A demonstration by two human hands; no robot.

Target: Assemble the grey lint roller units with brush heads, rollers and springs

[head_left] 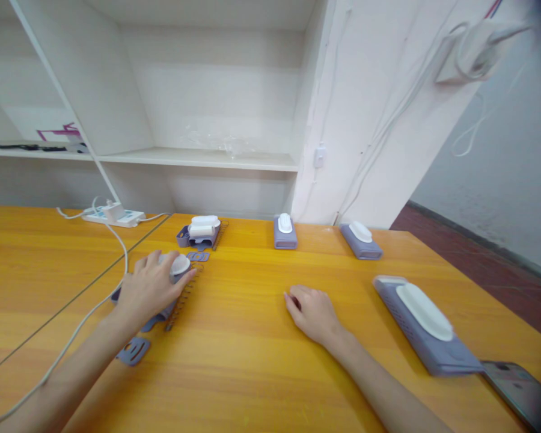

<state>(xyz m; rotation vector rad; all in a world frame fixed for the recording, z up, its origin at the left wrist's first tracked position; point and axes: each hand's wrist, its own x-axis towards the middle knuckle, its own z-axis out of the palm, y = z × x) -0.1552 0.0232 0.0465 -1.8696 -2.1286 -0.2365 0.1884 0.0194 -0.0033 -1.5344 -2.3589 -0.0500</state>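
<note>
My left hand [151, 279] is spread over a low pile of purple-grey plastic parts [166, 310]. Its thumb points right, beside a white oval piece [180, 264] on the pile, and its fingers reach over the far side. The palm hides much of the pile. Along the pile's right edge lies a dark spiral or toothed strip [179, 307]. A flat slotted purple-grey plate [134, 350] lies nearer to me. My right hand [313, 310] rests on the wooden table [238, 361], fingers curled in, with nothing visible in them.
A similar pile of parts [202, 231] sits at the back. Purple-grey boxes topped with white ovals stand at back centre [285, 240], back right [363, 243] and near right [426, 331]. A phone [523, 391] lies at right. A white cable [83, 328] runs from the power strip [126, 218].
</note>
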